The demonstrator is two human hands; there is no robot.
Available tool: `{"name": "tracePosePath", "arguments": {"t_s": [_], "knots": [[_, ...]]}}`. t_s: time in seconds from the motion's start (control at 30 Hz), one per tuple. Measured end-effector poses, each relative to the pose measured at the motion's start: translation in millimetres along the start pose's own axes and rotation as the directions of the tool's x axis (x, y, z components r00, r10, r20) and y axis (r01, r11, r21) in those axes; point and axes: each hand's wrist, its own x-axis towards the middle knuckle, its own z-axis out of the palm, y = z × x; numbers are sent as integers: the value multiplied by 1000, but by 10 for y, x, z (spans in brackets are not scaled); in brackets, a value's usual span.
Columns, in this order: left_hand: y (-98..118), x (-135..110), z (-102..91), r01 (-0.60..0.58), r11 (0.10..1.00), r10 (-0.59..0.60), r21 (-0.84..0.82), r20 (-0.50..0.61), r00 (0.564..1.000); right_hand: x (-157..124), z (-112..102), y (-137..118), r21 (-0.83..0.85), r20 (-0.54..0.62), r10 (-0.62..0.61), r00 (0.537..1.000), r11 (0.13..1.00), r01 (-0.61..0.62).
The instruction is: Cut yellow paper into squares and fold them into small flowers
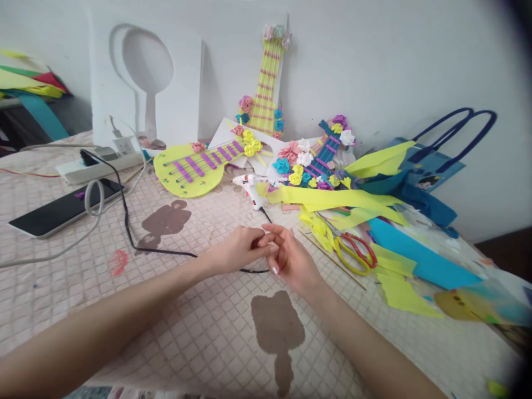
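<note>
My left hand (238, 249) and my right hand (295, 260) meet above the middle of the table. The left fingers are closed together against the right fingertips; whether something small is pinched there is hidden. My right hand is turned partly palm up, its fingers loosely bent and apart, with no object visible in it. Just beyond them a white glue gun (252, 193) rests on the table, its black cord passing beneath my hands. Yellow and red-handled scissors (355, 253) lie right of my right hand, beside a thin wooden stick (353, 280).
Paper guitars, one yellow-green (187, 185) and one blue with paper flowers (324, 160), lie at the back. Yellow crepe paper strips (332, 195) and a blue bag (440, 160) fill the right. At left are a tablet (62, 210) and a power strip (100, 166).
</note>
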Motion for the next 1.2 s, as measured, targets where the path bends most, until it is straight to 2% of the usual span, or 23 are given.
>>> {"name": "tracePosePath", "arguments": {"t_s": [0.07, 0.13, 0.2, 0.23, 0.27, 0.33, 0.4, 0.43, 0.53, 0.67, 0.77, 0.83, 0.9, 1.03, 1.2], "knots": [[-48, 27, -38, -2, 1000, 2, 19, 6, 1000, -16, -11, -12, -92, 7, -45, 999, 995, 46], [-101, 49, -138, 50, 986, -31, 158, -117, 993, 7, -90, -55, -236, -56, -136, 989, 964, 119], [-129, 51, -254, 119, 962, -69, 245, -205, 976, 98, -225, -109, -455, -141, -266, 954, 873, 177], [-129, 42, -298, 137, 957, -90, 256, -188, 978, 173, -301, -135, -592, -160, -315, 935, 789, 165], [-120, 27, -327, 141, 955, -109, 261, -135, 985, 270, -371, -156, -732, -154, -346, 926, 669, 128], [-86, -15, -326, 111, 954, -126, 278, 34, 992, 513, -469, -181, -955, -69, -331, 941, 294, 34], [-56, -55, -266, 65, 944, -125, 322, 170, 978, 784, -488, -174, -990, -39, -325, 945, 140, 7], [-49, -70, -228, 41, 936, -116, 349, 196, 974, 914, -471, -158, -997, -32, -323, 946, 72, -9], [-70, -93, -145, -15, 926, -74, 377, 219, 973, 1217, -370, -68, -999, -19, -292, 956, -41, -33], [-125, -106, -136, -41, 919, -64, 391, 251, 966, 1421, -304, 41, -988, -19, -254, 967, -146, -57], [-129, -108, -149, -52, 897, -66, 440, 249, 966, 1519, -376, 19, -980, -3, -248, 969, -191, -52], [-130, -87, -166, -7, 846, -97, 533, 167, 981, 1588, -464, -50, -976, 7, -256, 967, -211, -48], [-157, -42, -200, 86, 774, -142, 628, 39, 989, 1659, -558, -139, -974, 16, -267, 964, -224, -46], [-324, 81, -311, 259, 670, -183, 695, -184, 966, 1784, -699, -270, -971, 47, -263, 964, -237, -18], [-546, 163, -394, 308, 660, -183, 685, -251, 950, 1871, -758, -257, -971, 67, -232, 970, -239, 10]]}}
